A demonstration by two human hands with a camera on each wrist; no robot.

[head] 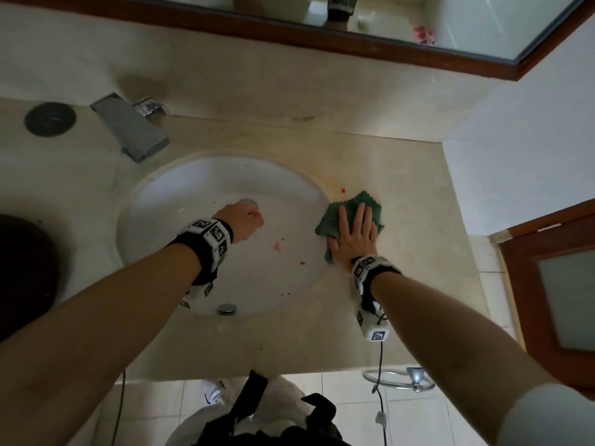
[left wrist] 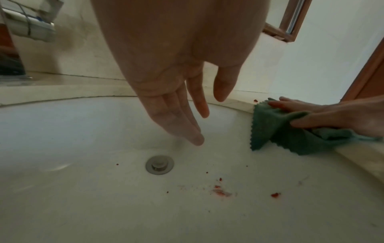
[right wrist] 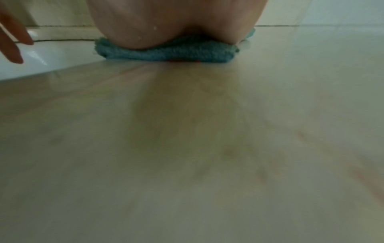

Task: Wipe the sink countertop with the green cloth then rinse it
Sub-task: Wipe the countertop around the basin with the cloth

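Observation:
The green cloth (head: 367,204) lies crumpled on the beige countertop (head: 402,284) at the right rim of the white sink basin (head: 193,188). My right hand (head: 354,230) presses flat on it with straight fingers. From the left wrist, part of the cloth (left wrist: 276,131) droops over the rim under that right hand (left wrist: 332,115). The right wrist view has the cloth (right wrist: 166,52) squashed beneath the palm. My left hand (head: 241,220) hangs over the basin, its fingers (left wrist: 176,115) straight, pointing down, holding nothing. Red specks (left wrist: 220,192) dot the basin near the drain (left wrist: 159,164).
A metal faucet (head: 132,127) stands at the back left. One red speck (head: 343,190) lies on the countertop just beyond the cloth. A wood-framed mirror (head: 354,43) runs along the back, and a white wall (head: 515,156) and a door (head: 553,284) bound the right side.

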